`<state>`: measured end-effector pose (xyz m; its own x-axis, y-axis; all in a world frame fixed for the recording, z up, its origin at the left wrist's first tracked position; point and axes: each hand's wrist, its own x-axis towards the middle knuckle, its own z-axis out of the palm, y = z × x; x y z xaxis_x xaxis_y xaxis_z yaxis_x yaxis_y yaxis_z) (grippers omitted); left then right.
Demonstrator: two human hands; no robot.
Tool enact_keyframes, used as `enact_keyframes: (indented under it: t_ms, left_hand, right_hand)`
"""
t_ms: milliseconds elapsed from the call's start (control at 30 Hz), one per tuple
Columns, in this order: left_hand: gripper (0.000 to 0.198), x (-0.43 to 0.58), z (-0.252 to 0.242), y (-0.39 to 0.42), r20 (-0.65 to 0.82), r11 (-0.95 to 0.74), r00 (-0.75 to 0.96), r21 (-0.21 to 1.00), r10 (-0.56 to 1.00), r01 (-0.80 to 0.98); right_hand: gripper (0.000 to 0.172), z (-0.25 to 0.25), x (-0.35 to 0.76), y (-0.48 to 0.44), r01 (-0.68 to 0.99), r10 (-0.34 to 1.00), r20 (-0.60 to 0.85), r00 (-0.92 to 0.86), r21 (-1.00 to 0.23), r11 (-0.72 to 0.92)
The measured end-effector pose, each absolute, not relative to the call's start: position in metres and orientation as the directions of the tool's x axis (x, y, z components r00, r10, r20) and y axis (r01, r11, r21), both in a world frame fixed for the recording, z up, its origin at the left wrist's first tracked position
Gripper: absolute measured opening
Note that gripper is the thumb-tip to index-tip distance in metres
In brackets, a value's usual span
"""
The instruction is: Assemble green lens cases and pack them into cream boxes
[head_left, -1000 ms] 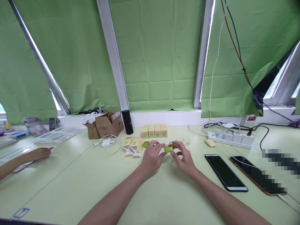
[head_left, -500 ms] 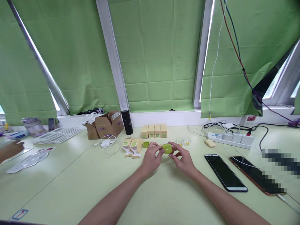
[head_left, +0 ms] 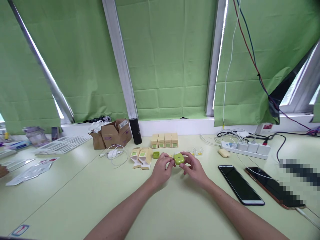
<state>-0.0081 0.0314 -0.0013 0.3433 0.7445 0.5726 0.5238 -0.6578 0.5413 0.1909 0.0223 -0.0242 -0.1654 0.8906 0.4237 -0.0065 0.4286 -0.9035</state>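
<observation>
Between my two hands is a small green case with rounded corners [head_left: 179,159], like an earbud case, raised a little over the table. My left hand [head_left: 162,169] pinches its left side between thumb and fingers. On its right side, the fingers and thumb of my right hand [head_left: 193,168] grip the edge. A small open green piece [head_left: 156,154] lies just left of my left hand. Two opened cartons [head_left: 141,157] with green labels lie beyond it. Small clear plastic pieces with yellow bits [head_left: 199,151] sit behind my right hand.
Several closed cartons [head_left: 164,140] stand in a row at the back, beside a black cylinder [head_left: 135,131] and a cardboard box [head_left: 116,134]. To the right lie a phone [head_left: 241,184], a second phone [head_left: 272,186] and a power strip [head_left: 246,149]. Another person's hand [head_left: 3,171] shows at the left edge.
The green case has tilted slightly, and my right thumb has moved up against it. At the left, the other person's hand has drawn back toward the frame's edge.
</observation>
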Motion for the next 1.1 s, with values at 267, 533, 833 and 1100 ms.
enact_keyframes:
  t_ms: [267, 533, 833, 1100]
  left_hand:
    - [0.016, -0.009, 0.002, 0.029, 0.605, -0.684, 0.365, 0.454, 0.707, 0.571]
    - [0.041, -0.009, 0.001, 0.03, 0.725, -0.748, 0.39, 0.256, 0.568, 0.612]
    - [0.055, -0.006, 0.006, 0.021, 0.662, -0.804, 0.547, 0.146, 0.513, 0.577]
    - [0.044, -0.008, 0.002, 0.031, 0.648, -0.702, 0.324, 0.486, 0.69, 0.521]
  right_hand:
    - [0.049, -0.02, 0.193, 0.023, -0.178, 0.914, 0.371, -0.167, -0.923, 0.342]
    - [0.055, -0.018, 0.193, 0.02, -0.334, 0.945, 0.257, -0.203, -0.925, 0.18]
    - [0.05, -0.024, 0.184, 0.022, -0.194, 0.93, 0.338, -0.145, -0.931, 0.309]
    - [0.032, -0.034, 0.188, 0.022, 0.109, 0.89, 0.446, -0.095, -0.884, 0.454]
